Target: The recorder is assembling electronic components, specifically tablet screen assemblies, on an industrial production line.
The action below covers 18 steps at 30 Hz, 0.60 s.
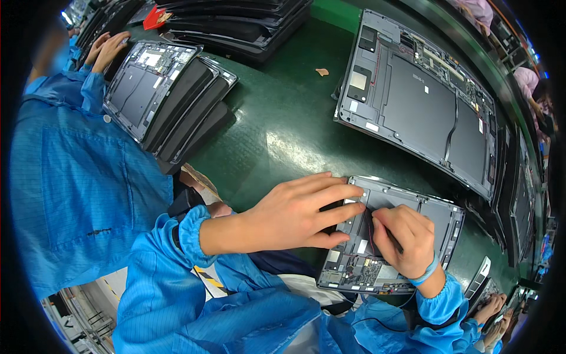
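In front of me lies an opened tablet-like device point(439, 215), its dark inner side up, with a green circuit board point(368, 271) along the near edge. My left hand point(295, 212) rests flat at its left edge, fingers spread, the tips on the frame. Over the middle of the device, my right hand point(407, 239) is closed, thumb and forefinger pinched together. A thin dark red wire point(371, 227) runs beside those fingertips. Whatever the pinch holds, if anything, is hidden by the fingers.
A larger opened device point(424, 100) lies on a stack at the far right. Black foam-separated devices point(194, 112) are piled at left, beside a co-worker in blue with raised hands point(109, 50). Another stack point(236, 26) stands behind. A small tan scrap point(321, 72) lies on the green table point(259, 141).
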Available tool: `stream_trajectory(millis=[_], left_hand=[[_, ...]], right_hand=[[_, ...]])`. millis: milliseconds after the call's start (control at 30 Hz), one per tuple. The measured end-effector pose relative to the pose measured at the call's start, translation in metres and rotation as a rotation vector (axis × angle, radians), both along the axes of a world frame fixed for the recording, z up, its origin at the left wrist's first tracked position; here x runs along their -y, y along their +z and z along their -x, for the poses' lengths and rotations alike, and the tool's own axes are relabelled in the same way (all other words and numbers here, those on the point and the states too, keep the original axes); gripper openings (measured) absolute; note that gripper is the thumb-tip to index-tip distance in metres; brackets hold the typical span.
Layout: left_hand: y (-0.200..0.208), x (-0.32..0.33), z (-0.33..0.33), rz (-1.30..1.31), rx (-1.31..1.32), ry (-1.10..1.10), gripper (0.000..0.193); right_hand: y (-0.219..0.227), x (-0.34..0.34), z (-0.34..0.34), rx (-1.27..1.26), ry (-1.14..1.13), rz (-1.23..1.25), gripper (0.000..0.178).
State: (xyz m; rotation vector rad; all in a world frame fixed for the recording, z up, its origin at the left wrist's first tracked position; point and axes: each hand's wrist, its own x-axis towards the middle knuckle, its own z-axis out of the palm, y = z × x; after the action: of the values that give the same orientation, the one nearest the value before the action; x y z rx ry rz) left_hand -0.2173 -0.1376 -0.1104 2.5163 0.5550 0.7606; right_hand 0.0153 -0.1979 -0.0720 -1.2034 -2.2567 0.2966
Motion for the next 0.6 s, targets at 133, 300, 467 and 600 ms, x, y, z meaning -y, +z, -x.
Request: stream_trajectory(millis=[133,300,467,600], left_hand=[[0.004,0.000,-0.002,-0.021,-0.016,-0.003,0.048],[0.007,0.002,-0.002,-0.056,-0.073,-0.010,0.045],[0.004,0.002,0.000,-0.077,-0.106,-0.042,0.046],[0.004,0.006,0.002,-0.125,-0.120,-0.115,0.047]], right_hand=[[0.001,0.012,0.001,0.044,0.069,-0.050,0.025],[-0.004,0.015,0.002,-0.020,0.081,-0.061,0.024],[-0.004,0.018,0.001,-0.038,0.103,-0.050,0.023],[-0.002,0.020,-0.001,-0.030,0.116,-0.022,0.023]])
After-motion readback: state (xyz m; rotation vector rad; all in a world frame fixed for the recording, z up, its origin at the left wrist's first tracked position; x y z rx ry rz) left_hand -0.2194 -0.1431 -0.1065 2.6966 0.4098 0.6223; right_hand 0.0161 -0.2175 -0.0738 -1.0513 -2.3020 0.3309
